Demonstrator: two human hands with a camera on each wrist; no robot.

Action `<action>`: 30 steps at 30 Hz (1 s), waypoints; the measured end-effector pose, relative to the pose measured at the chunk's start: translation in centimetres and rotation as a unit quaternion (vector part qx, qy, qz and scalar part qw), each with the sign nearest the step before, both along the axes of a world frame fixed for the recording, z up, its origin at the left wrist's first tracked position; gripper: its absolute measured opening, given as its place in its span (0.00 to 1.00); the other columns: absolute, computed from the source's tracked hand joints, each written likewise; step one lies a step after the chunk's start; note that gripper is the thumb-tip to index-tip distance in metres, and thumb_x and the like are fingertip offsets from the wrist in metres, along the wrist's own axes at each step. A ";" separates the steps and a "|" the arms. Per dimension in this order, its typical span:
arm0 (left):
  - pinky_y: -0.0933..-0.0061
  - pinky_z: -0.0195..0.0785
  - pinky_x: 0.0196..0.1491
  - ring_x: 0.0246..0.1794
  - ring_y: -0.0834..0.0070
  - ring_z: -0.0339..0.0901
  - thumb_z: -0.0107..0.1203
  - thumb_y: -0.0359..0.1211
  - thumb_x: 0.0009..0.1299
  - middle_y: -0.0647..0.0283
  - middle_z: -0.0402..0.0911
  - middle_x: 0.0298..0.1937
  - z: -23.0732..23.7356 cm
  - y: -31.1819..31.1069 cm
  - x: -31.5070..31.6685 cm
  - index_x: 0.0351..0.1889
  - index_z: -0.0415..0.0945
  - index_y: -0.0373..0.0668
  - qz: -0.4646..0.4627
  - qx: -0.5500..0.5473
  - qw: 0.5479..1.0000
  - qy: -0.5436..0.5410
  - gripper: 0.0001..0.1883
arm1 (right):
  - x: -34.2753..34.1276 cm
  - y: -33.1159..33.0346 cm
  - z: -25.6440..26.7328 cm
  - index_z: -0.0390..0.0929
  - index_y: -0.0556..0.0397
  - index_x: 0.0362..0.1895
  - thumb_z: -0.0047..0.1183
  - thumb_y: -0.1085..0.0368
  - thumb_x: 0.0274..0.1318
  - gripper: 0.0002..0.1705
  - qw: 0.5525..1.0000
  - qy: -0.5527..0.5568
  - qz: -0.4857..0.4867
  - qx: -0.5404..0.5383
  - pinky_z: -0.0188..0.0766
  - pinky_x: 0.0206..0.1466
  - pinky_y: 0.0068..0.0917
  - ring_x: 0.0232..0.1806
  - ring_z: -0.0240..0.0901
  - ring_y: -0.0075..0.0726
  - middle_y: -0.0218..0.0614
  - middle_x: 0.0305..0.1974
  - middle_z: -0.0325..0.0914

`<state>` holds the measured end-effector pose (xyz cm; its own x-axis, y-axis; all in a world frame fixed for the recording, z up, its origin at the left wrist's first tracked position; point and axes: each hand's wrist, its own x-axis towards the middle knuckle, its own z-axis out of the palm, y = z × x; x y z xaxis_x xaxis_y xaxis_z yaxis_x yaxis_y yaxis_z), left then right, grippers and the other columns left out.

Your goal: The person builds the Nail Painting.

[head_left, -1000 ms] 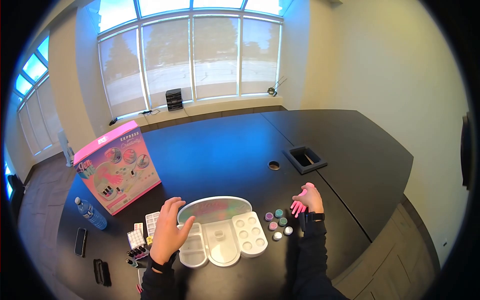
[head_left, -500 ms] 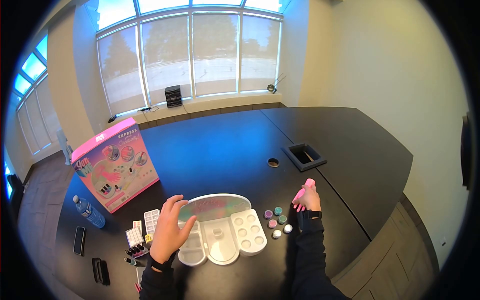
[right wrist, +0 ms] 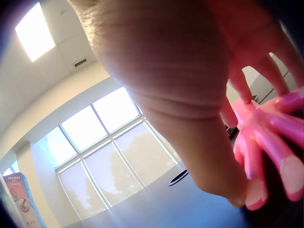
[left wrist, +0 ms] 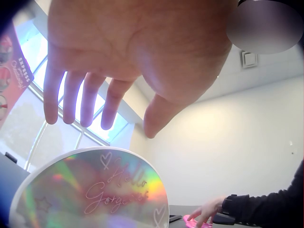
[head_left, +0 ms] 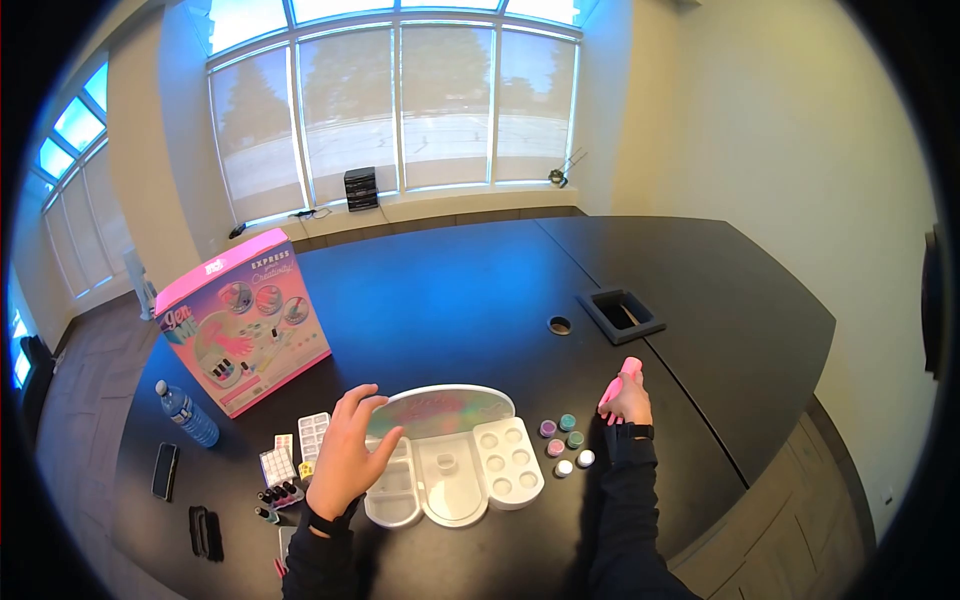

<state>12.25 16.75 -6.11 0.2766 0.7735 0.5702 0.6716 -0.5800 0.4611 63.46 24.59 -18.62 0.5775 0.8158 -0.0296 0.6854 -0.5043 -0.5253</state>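
Observation:
A pink plastic model hand (right wrist: 256,126) with pale nails lies on the dark table at the right. My right hand (head_left: 630,405) grips it from above, thumb at one pink fingertip and fingers over its far side. My left hand (head_left: 345,455) is held with fingers spread above the left compartments of a white nail-station tray (head_left: 455,522), holding nothing. Behind that tray stands its shiny rainbow panel (left wrist: 95,190), lettered "Hello Gorgeous". Several small glitter pots (head_left: 568,422) sit between the tray and my right hand.
A pink product box (head_left: 245,325) stands at the left, with a water bottle (head_left: 190,415), a phone (head_left: 165,471) and a black case (head_left: 205,533) nearby. Nail polish bottles (head_left: 282,494) and white nail trays (head_left: 278,466) lie beside my left hand. A square table opening (head_left: 622,316) lies further back.
My right hand has shifted over the pink model hand and now covers more of its fingers. My left hand stays spread over the tray. The head view has swung slightly.

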 end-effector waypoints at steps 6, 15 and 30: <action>0.51 0.72 0.72 0.71 0.43 0.76 0.71 0.32 0.72 0.46 0.78 0.70 0.1 0.0 -0.3 0.62 0.79 0.35 0.006 0.003 1.000 -0.006 0.23 | -0.7 -0.3 2.0 0.72 0.49 0.78 0.83 0.65 0.32 0.61 0.999 0.032 -0.019 -0.017 0.89 0.58 0.46 0.66 0.83 0.59 0.46 0.78 0.64; 0.51 0.71 0.72 0.71 0.44 0.75 0.71 0.32 0.72 0.46 0.78 0.70 0.4 -0.4 -0.4 0.63 0.79 0.35 0.000 0.006 1.000 -0.007 0.24 | -4.8 -3.1 9.7 0.69 0.52 0.81 0.79 0.63 0.35 0.62 0.984 0.092 0.094 0.117 0.91 0.46 0.40 0.55 0.89 0.51 0.49 0.75 0.70; 0.50 0.70 0.75 0.74 0.44 0.74 0.73 0.34 0.72 0.47 0.77 0.72 0.4 -3.0 1.7 0.66 0.78 0.35 -0.056 0.013 0.998 0.008 0.27 | -17.0 -11.5 16.0 0.68 0.58 0.79 0.81 0.54 0.47 0.56 0.895 0.022 0.351 0.273 0.73 0.75 0.50 0.74 0.72 0.66 0.57 0.74 0.73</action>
